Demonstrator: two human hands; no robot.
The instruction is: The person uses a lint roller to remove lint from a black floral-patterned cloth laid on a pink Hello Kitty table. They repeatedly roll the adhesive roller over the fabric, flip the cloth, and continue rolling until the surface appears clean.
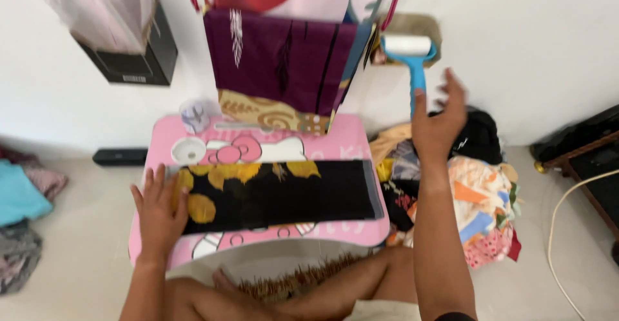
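Black-and-yellow cloth (277, 192) lies under the flat, spread left hand (158, 211); the right hand (440, 118), open-fingered, nears the blue lint roller (411, 60).

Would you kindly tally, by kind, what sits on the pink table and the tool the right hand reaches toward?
Folded black-and-yellow cloth, under left hand: 1
White cups: 2
Blue lint roller, near right hand: 1
Total: 4

hands: 2 | pink lap tables (358, 147): 1 | black-yellow cloths (290, 195): 1 | lint rollers (412, 57): 1
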